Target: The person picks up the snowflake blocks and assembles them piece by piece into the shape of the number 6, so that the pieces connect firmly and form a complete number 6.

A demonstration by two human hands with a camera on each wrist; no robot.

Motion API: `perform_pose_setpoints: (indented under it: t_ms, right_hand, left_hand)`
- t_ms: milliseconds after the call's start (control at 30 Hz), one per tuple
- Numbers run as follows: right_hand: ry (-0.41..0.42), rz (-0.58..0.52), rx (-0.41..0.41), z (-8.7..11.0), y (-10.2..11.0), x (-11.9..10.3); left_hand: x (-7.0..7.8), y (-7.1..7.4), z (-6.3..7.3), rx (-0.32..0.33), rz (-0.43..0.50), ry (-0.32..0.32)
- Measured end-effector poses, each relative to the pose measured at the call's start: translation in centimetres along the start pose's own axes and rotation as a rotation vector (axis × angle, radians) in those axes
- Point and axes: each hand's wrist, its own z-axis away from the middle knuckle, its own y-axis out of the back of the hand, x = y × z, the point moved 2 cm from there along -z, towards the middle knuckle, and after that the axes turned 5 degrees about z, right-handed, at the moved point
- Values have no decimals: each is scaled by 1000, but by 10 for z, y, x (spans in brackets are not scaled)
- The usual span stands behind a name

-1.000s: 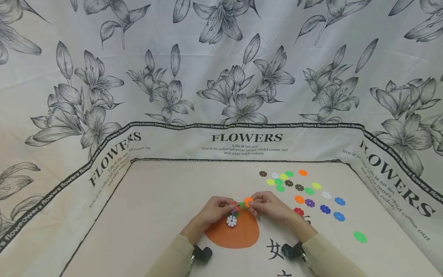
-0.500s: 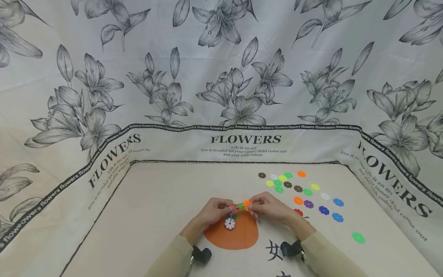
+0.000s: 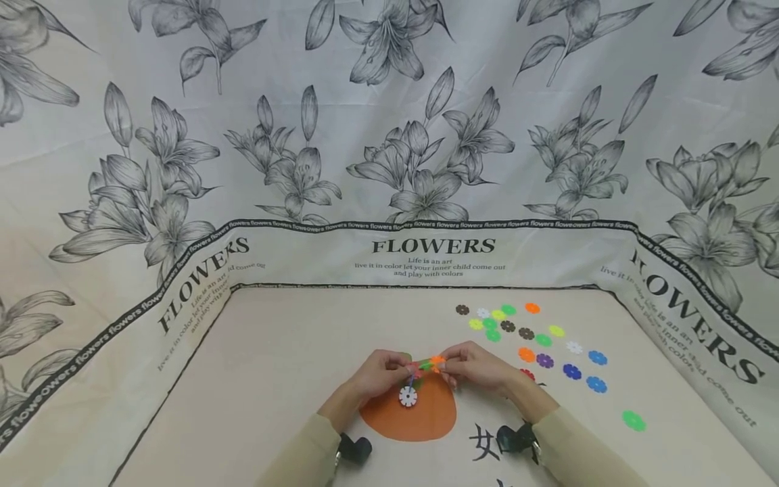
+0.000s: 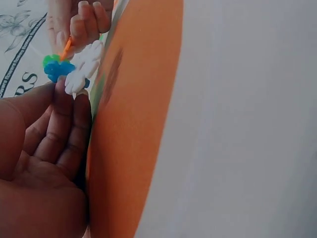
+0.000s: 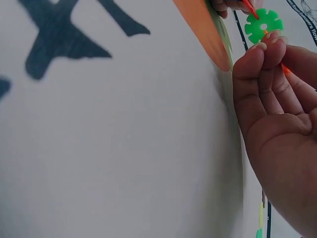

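My left hand (image 3: 379, 372) pinches a small cluster of joined plastic snowflake discs in the middle of the table. In that cluster a white disc (image 3: 408, 396) hangs toward me, and a blue disc (image 4: 58, 73) sits by the fingertips in the left wrist view. A red disc (image 5: 249, 7) meets the green disc (image 5: 264, 26) between the hands. On the other side, my right hand (image 3: 476, 365) pinches an orange disc (image 3: 437, 364) against the green one, its thumb and fingers covering part of it. Both hands work close over a printed orange shape (image 3: 408, 423).
Several loose discs lie to the right, among them a purple disc (image 3: 544, 360), a dark blue disc (image 3: 572, 371) and a green disc (image 3: 634, 421) nearer me. Flower-printed cloth walls (image 3: 426, 257) enclose the back and sides. Black characters (image 3: 485, 443) are printed on the tablecloth.
Both hands keep their pinch and stay almost in place. The orange disc has tilted slightly and looks flatter against the green one. The loose discs have not moved.
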Motion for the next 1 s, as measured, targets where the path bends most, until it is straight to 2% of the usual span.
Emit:
perform_pose_setpoints:
  t_ms: [300, 733, 1000]
  right_hand:
    - [5, -25, 56, -3, -2, -4]
    - [-16, -119, 116, -10, -7, -4]
    - [4, -148, 78, -10, -13, -10]
  left_hand:
    - [0, -1, -2, -14, 27, -18]
    - [1, -1, -2, -70, -17, -47]
    - [-1, 3, -2, -20, -70, -30]
